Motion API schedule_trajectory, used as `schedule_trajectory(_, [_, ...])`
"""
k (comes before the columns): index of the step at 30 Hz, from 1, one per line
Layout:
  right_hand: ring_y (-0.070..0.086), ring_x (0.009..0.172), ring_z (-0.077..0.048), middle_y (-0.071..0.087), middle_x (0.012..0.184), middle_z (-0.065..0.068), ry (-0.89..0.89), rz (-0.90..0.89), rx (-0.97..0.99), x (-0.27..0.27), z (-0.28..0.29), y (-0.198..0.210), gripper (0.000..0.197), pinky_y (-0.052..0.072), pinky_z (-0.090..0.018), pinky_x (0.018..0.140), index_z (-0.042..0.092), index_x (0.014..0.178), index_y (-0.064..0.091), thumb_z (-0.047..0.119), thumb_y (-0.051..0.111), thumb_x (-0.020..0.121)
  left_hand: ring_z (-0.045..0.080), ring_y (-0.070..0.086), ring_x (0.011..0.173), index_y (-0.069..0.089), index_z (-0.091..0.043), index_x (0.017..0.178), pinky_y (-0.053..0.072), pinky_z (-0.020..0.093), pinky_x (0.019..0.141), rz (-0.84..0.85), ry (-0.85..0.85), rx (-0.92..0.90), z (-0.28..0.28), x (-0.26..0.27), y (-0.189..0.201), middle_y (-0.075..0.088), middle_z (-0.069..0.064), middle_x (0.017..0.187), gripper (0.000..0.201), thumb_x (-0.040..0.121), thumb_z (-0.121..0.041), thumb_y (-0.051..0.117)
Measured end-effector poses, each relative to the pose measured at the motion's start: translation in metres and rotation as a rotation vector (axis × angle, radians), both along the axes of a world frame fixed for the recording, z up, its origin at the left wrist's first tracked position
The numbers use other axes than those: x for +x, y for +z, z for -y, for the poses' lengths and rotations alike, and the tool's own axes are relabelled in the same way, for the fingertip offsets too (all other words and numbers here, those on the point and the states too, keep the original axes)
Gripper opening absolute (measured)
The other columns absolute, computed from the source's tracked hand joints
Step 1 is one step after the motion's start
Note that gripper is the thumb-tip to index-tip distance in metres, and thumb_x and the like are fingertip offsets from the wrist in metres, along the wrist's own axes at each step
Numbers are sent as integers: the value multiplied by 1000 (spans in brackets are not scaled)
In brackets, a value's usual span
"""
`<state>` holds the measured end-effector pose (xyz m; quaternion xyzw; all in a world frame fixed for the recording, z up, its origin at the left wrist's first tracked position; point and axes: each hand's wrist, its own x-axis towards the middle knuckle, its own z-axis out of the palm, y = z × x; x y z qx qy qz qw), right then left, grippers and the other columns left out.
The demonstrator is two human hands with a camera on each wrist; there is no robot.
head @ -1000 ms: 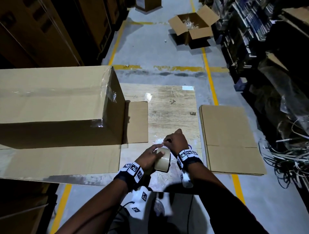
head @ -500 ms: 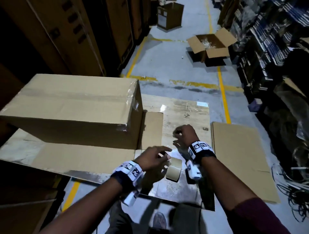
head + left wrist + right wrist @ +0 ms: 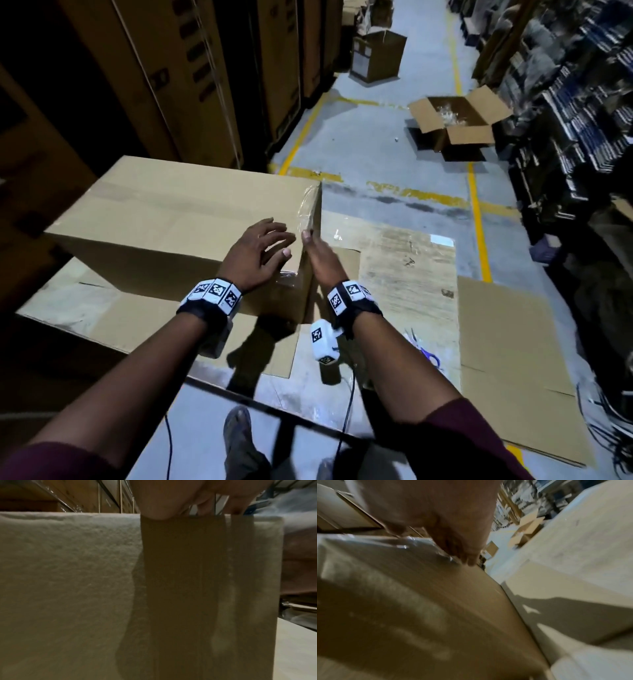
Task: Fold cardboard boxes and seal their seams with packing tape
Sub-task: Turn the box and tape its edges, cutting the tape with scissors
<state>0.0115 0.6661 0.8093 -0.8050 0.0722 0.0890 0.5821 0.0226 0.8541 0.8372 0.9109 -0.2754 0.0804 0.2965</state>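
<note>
Hands reach a large closed brown cardboard box [image 3: 178,219] lying on flat cardboard sheets [image 3: 113,318] over a wooden tabletop [image 3: 411,274], seen from the head view. The left hand [image 3: 255,255] hovers or rests, fingers spread, over the box's near right top corner. The right hand [image 3: 317,255] lies extended along the right end face, fingertips at crinkled clear packing tape [image 3: 308,209] on the upper edge. Neither hand holds anything. Risk, as a judgement: the tape looks wrinkled, so it may lift unless smoothed; pushing at one end could slide the box on the loose sheets.

Left wrist view shows what the head view cannot: fingertips [image 3: 154,507] right at the top edge, their shadows down the box's side. Actual contact is unclear.

Right wrist view, blurred, shows fingers [image 3: 467,553] touching the glossy tape at the corner.
</note>
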Motion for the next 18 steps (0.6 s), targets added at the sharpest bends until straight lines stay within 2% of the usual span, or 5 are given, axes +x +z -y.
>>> schedule_trajectory(3, [33,148,-19,27,166,1,46,-288,227,-3,2,-35,108,21,-47,124,42,157,30,103,32,69,22,40,141,70,-25,125,36,32,111,10,-9,1,-2,4,-6,60,-2,138,45,94,-49,47])
schedule_trajectory(5, [34,145,-16,33,162,2,72,-364,193,-5,14,-46,103,22,-49,123,36,155,39,100,31,74,24,37,143,69,-26,125,35,34,111,15,-33,2,-6,6,-6,58,-2,139,43,94,-48,47])
schedule_trajectory(9, [53,136,-20,57,148,-3,-15,124,-60,-10,27,-31,51,41,-38,114,24,143,57,52,54,101,24,34,145,68,-28,127,36,40,113,-5,-59,-27,-7,8,-4,56,-1,142,45,94,-49,46])
schedule_trajectory(12, [68,111,-11,72,122,-2,-79,389,45,-13,24,-8,30,54,-28,96,16,123,72,15,73,92,24,32,146,67,-31,129,36,40,114,-21,-69,-31,-8,8,-5,55,-1,144,45,94,-51,47])
schedule_trajectory(18, [75,92,-22,78,93,-6,-34,408,110,-19,28,6,9,59,-44,91,4,91,80,5,83,82,24,25,149,65,-33,131,29,35,113,-47,-78,11,-7,7,-2,49,-2,150,43,93,-51,51])
